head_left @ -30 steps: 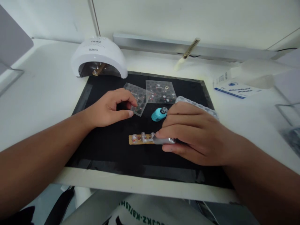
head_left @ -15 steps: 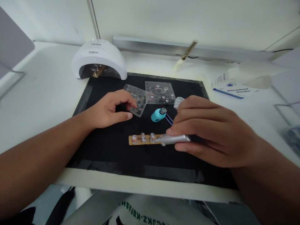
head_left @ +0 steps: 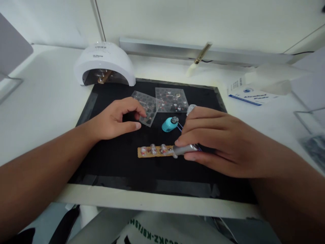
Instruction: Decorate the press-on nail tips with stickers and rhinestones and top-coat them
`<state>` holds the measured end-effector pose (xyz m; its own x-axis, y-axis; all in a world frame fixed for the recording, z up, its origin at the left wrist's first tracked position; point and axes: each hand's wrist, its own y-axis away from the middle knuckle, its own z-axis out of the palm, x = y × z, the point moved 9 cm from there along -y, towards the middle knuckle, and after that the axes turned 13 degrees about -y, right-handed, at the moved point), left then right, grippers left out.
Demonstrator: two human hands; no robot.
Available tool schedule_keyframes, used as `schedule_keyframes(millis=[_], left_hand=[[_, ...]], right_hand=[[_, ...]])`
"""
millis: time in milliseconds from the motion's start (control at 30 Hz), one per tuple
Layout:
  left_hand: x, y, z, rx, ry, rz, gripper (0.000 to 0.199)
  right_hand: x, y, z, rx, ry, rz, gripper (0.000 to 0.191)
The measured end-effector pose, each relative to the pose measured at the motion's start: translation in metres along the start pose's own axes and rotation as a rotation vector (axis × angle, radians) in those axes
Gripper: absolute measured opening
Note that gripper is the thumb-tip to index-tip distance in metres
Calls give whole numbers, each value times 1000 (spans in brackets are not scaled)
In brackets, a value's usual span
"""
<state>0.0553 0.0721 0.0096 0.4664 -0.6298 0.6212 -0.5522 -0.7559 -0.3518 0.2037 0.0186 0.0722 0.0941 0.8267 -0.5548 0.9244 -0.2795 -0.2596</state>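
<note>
My left hand (head_left: 118,118) rests at the left of the black mat, thumb and fingers apart and holding nothing. Its curled fingertips lie over the edge of a clear sticker sheet (head_left: 151,110). In my right hand (head_left: 215,139) is a silver cylindrical tool (head_left: 185,149), pinched between thumb and fingers. The tool's pale tip points left, over the right end of a tan strip (head_left: 140,153). Several clear, decorated nail tips (head_left: 153,149) stand on that strip. A turquoise bottle (head_left: 169,125) with a dark patterned top leans between my hands. Something thin and blue beside it is partly hidden.
A white nail lamp (head_left: 104,56) stands at the back left with a strip inside. Another sticker sheet (head_left: 172,96) lies on the black mat (head_left: 122,166). At the back is a brush (head_left: 200,57); an alcohol pad box (head_left: 251,93) stands right. A clear object (head_left: 191,108) touches my right hand.
My right hand has shifted slightly left with the silver tool, more of which is covered by my fingers. The left hand keeps its pose. The whole view has moved a little.
</note>
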Motion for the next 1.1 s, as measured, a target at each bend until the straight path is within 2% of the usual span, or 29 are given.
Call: schedule_keyframes(millis=[267, 467, 600, 900, 1100], left_hand=[[1, 0, 1, -15, 8, -12, 18], [1, 0, 0, -1, 4, -7, 18], [-1, 0, 0, -2, 1, -23, 18], [1, -1, 0, -11, -5, -17, 18], [1, 0, 0, -2, 2, -18, 18]], right_hand=[[4, 2, -2, 21, 146, 0, 15], [-1, 2, -9, 81, 73, -7, 15], [0, 2, -4, 37, 13, 10, 15], [4, 2, -4, 61, 197, 15, 15], [2, 1, -8, 111, 177, 1, 13]])
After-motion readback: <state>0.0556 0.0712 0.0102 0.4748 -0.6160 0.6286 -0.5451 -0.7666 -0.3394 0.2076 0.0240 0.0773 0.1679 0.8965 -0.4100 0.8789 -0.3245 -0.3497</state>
